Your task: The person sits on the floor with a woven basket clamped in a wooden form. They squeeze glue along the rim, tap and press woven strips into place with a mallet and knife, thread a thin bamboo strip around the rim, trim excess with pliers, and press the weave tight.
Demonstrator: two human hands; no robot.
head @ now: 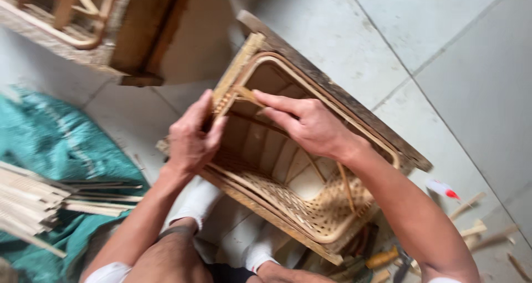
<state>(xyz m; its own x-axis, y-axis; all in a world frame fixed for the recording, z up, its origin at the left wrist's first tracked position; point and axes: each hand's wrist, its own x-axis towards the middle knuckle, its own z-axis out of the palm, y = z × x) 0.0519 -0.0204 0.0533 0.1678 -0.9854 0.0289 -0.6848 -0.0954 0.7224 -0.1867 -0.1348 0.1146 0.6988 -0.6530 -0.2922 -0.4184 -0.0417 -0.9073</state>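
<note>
A pale tiled floor lies under the work, with a rumpled teal cloth to one side. The left hand clamps the near corner of a rectangular woven cane basket on a dark wooden frame, which stands tilted between the person's knees; the right hand pinches a thin flat cane strip at the rim, thumb and fingers closed on it. If the pinch slackens, the strip would likely spring out of the weave; bent too sharply, it could crack. The tilted frame might also slide on the smooth tiles. A bundle of pale split cane strips lies on the cloth, another wooden frame beyond.
</note>
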